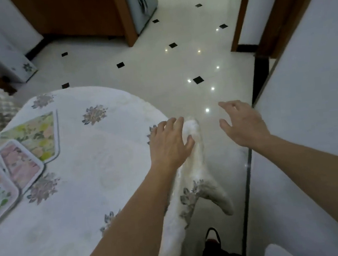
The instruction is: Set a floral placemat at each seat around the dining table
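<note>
Hands apart, both empty. My left hand (169, 142) lies flat with fingers spread on the tablecloth (95, 157) near its edge, thumb against a bunched fold (193, 129) that hangs down. I judge it is smoothing the cloth before a mat goes here. My right hand (241, 123) hovers open at its 3 o'clock, over the floor (158, 76). Three placemats (20, 163) lie face up and overlapping at 9 o'clock, well apart from both hands and fanned, not yet squared to seats. The green mat (36, 132) shows one edge running 12 to 6; its long axis is partly hidden.
</note>
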Motion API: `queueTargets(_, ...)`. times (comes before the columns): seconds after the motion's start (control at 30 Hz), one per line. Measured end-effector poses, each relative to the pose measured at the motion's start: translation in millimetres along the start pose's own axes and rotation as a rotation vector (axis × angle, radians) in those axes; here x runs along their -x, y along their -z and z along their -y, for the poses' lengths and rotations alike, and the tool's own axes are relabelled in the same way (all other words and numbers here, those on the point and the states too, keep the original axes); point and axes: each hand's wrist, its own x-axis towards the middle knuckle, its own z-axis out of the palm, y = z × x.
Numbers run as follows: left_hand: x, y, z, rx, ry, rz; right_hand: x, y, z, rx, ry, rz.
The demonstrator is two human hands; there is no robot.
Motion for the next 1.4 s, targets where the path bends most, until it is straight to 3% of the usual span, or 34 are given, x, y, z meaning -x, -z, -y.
queueTargets(0.67,-196.0,-50.5,-111.4,-0.031,-0.28,0.152,-94.2,29.2,-136.0,-0.003,-0.246,0.021)
queueTargets(0.87,-288.7,-78.7,-129.7,-0.023,-0.307,0.143,-168.1,29.9,-180.3,0.017,-0.233,-0.023)
queueTargets(1.4,-511.7,-128.8,-148.7,-0.015,-0.253,0.174,-384.6,23.8,-272.4,0.062,-0.2,0.071)
